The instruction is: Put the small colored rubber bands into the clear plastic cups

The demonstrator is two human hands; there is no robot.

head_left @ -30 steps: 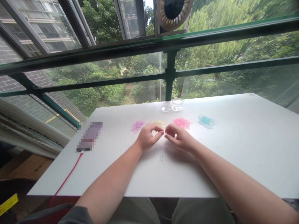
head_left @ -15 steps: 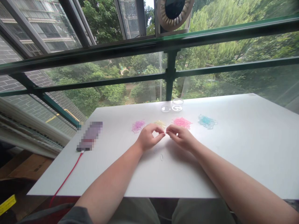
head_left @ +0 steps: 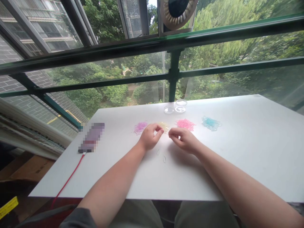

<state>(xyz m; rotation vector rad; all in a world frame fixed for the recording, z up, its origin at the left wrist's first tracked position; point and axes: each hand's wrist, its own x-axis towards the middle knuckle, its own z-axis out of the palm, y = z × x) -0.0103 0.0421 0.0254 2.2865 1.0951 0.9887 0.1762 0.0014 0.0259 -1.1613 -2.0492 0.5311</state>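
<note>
Bands [head_left: 185,124] — purple, pale yellow, pink, teal

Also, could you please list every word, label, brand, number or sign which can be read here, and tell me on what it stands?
There is no text that I can read.
Box: a dark printed mark, too small and blurred to read.
Yellow strip: faint marks at most, too blurred to read.
Phone: pixelated, so nothing can be read.
</note>
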